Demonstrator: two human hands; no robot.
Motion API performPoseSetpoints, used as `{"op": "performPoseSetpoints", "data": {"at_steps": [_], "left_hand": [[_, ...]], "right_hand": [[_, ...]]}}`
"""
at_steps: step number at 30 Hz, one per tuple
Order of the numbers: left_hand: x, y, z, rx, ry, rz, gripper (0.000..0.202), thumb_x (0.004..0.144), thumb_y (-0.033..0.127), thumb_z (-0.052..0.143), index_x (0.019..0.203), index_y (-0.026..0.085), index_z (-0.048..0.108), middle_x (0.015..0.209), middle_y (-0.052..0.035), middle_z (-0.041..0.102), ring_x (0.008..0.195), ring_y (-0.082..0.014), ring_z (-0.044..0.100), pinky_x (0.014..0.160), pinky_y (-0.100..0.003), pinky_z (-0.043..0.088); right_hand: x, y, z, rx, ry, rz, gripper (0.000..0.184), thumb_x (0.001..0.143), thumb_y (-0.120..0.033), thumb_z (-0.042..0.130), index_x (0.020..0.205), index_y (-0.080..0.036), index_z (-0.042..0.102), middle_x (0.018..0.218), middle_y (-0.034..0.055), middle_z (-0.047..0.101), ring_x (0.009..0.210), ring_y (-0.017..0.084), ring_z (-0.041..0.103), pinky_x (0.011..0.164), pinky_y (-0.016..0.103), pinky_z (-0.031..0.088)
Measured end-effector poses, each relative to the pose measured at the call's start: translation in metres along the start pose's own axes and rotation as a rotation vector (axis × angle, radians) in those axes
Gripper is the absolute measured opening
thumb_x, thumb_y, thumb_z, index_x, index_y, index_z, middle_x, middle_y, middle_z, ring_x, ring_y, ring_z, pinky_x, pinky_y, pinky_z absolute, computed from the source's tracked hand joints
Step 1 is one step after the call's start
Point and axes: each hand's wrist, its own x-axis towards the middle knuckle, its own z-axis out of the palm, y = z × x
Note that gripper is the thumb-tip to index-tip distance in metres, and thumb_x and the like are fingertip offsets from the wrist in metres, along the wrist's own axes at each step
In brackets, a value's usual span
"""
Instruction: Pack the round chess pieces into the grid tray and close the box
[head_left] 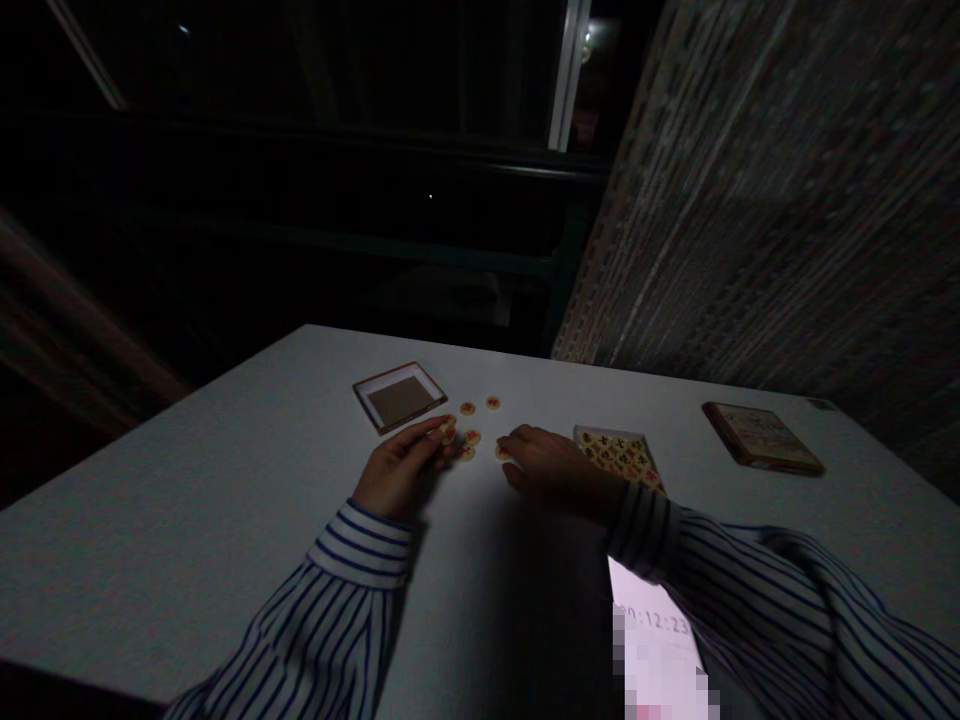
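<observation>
Between the thumb and fingers of my left hand (394,468) is a round wooden Chinese chess piece (448,431), held just above the white table. My right hand (551,465) has its thumb and forefinger closed about another Chinese chess piece (502,453) at the table top. Between the two hands lie a couple of loose pieces with red characters (472,437). Two more, a red-marked piece (468,408) and a further one (493,403), sit beyond them. Partly behind my right wrist is a tray (654,466) packed with rows of pieces.
An open shallow box lid (405,397) lies at the back left of the white table (247,450). A flat closed box (765,438) rests on the right. A lit phone (652,610) showing a timer lies under my right forearm. A curtain (720,200) hangs behind the table.
</observation>
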Motion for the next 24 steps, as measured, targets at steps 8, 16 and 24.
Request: {"op": "performPoseSetpoints", "data": {"at_steps": [8,16,24], "left_hand": [[-0.001,0.009,-0.003,-0.281,0.017,-0.157,0.025,0.071,0.011,0.063,0.095,0.014,0.064,0.086,-0.0064,0.068,0.071,-0.012,0.065,0.062,-0.019,0.054],[0.0,0.005,-0.005,-0.126,0.025,-0.132,0.028,0.061,0.013,0.072,0.088,0.012,0.064,0.074,-0.0039,0.069,0.065,-0.0106,0.065,0.057,-0.016,0.052],[0.009,-0.004,-0.013,-0.031,0.064,-0.007,0.043,0.057,0.025,0.076,0.096,0.011,0.062,0.071,-0.0046,0.069,0.067,-0.0128,0.065,0.063,-0.021,0.052]], "right_hand": [[-0.003,0.001,-0.005,0.028,0.047,0.026,0.037,0.085,-0.024,0.037,0.118,-0.014,0.051,0.111,0.0128,0.056,0.102,0.021,0.051,0.085,0.033,0.039],[-0.006,0.003,-0.004,0.059,0.042,-0.026,0.038,0.086,-0.025,0.038,0.12,-0.013,0.049,0.111,0.0131,0.055,0.105,0.021,0.05,0.087,0.033,0.039],[-0.014,0.001,0.001,0.069,-0.005,-0.109,0.037,0.087,-0.027,0.04,0.119,-0.012,0.048,0.113,0.0139,0.053,0.101,0.022,0.05,0.082,0.036,0.042]]}}
